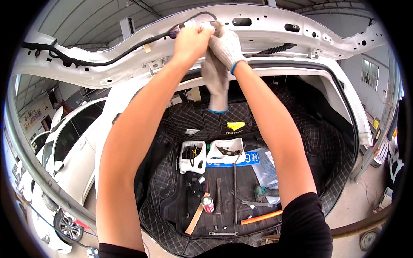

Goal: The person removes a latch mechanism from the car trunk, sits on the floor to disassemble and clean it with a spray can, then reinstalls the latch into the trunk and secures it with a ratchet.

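Observation:
High up at the raised white tailgate (pixel 266 26), my two hands meet at a black-wrapped wiring harness (pixel 129 50). My bare left hand (pixel 191 42) is closed, pinching a small white piece (pixel 207 25) that looks like a wire connector; coloured wires (pixel 174 32) show beside it. Close against it is my right hand (pixel 227 46), in a grey-white work glove with a blue cuff. Its fingers are curled, and an empty matching glove (pixel 216 86) hangs down from it. The fingertips of both hands partly hide what lies between them.
Below lies the quilted black boot liner (pixel 172 210). On it are two cut white containers (pixel 192 157) with small parts, a blue plate (pixel 249 159), a spray can (pixel 207 204), a pry bar (pixel 235 189), a wrench (pixel 223 233) and an orange handle (pixel 261 217). White cars (pixel 73 137) stand left.

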Tool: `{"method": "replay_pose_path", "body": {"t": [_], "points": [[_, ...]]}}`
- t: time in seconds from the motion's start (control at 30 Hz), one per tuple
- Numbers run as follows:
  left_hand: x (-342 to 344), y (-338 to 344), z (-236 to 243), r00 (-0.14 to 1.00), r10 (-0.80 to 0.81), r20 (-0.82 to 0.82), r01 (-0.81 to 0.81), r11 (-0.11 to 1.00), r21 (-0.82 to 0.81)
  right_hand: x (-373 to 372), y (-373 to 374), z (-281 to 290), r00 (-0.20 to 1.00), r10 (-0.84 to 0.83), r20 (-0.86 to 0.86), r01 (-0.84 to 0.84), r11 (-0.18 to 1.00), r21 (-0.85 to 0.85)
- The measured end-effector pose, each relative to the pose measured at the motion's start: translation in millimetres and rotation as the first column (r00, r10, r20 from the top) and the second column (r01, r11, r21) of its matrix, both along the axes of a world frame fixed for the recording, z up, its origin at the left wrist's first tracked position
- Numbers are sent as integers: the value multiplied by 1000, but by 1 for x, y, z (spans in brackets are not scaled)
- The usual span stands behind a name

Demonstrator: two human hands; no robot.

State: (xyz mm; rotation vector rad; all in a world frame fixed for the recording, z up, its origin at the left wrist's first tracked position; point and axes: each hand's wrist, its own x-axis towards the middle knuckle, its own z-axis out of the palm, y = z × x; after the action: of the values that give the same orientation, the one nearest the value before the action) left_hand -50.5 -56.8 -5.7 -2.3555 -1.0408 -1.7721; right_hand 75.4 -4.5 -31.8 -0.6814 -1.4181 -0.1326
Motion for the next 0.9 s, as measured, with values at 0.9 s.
{"method": "replay_pose_path", "body": {"t": [0.9], "points": [[-64,0,3,786,606,-126,-286,536,794,15,-29,12,962,227,151,-208,970,-128]]}}
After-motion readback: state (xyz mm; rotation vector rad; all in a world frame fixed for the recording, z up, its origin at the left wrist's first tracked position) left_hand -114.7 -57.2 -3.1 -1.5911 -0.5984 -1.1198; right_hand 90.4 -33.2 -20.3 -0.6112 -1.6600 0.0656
